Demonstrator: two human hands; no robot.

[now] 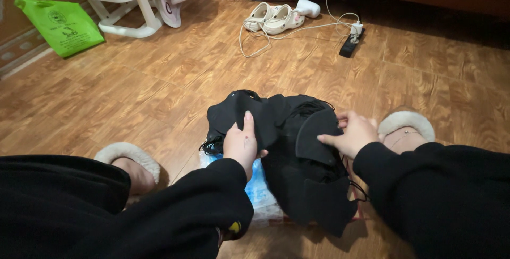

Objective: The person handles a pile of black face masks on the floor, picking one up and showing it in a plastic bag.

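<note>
Black face masks (pixel 297 147): one heap on the floor, exact count cannot be told, lying over one blue-and-white plastic packet (pixel 258 190). Left hand (pixel 241 143): grip closed on one mask (pixel 234 113) at the heap's left edge. Right hand (pixel 355 134): grip pinched on another mask (pixel 314 139), just right of the left hand. Beyond both grips: two white clogs (pixel 273 19), one power strip (pixel 348 46), one green bag (pixel 61 24).

Person: long black sleeves reaching the wrists of left hand (pixel 241 145) and right hand (pixel 353 134); black trousers; fluffy cream-trimmed slippers (pixel 406 121) outside each hand.
</note>
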